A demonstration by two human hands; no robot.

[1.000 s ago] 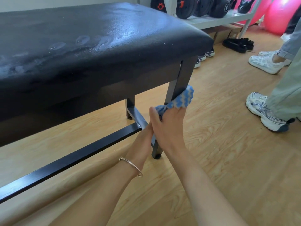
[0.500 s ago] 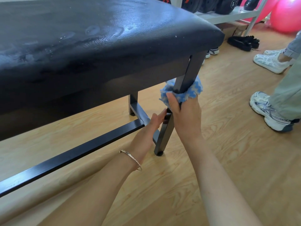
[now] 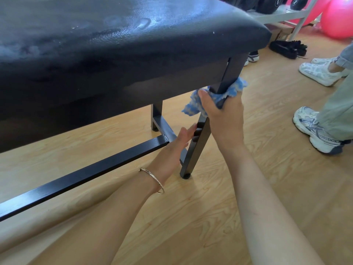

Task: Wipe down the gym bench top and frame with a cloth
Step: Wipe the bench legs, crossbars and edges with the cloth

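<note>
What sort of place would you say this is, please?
Most likely a gym or fitness room: a padded bench, dark weights stored on a white rack, and pink exercise balls behind it.

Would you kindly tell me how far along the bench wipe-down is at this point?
Looks done: the bench top shows wet streaks, so it appears wiped. In hand: the right hand grips the blue cloth wrapped round the upper near leg, while the left hand touches that leg lower down. Probably left: the long crossbar and the far leg.
</note>
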